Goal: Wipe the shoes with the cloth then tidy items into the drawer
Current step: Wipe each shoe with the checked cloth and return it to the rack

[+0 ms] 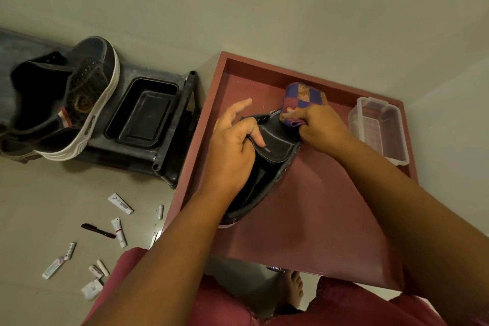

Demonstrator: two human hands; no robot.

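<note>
Left hand [232, 145] grips shoe [264, 167] tongue, right hand [317, 127] pinches cloth [304, 95] over drawer [209, 103] far edge; shoe could slip w/ hard wiping.

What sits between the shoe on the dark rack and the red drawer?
In the head view, an empty black rectangular plastic tray sits on the dark rack, between the black white-soled shoe and the red wooden drawer.

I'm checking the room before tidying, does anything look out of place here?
Yes. Small tubes, packets and a black pen lie scattered on the floor left of the red drawer, rather than inside it.
</note>
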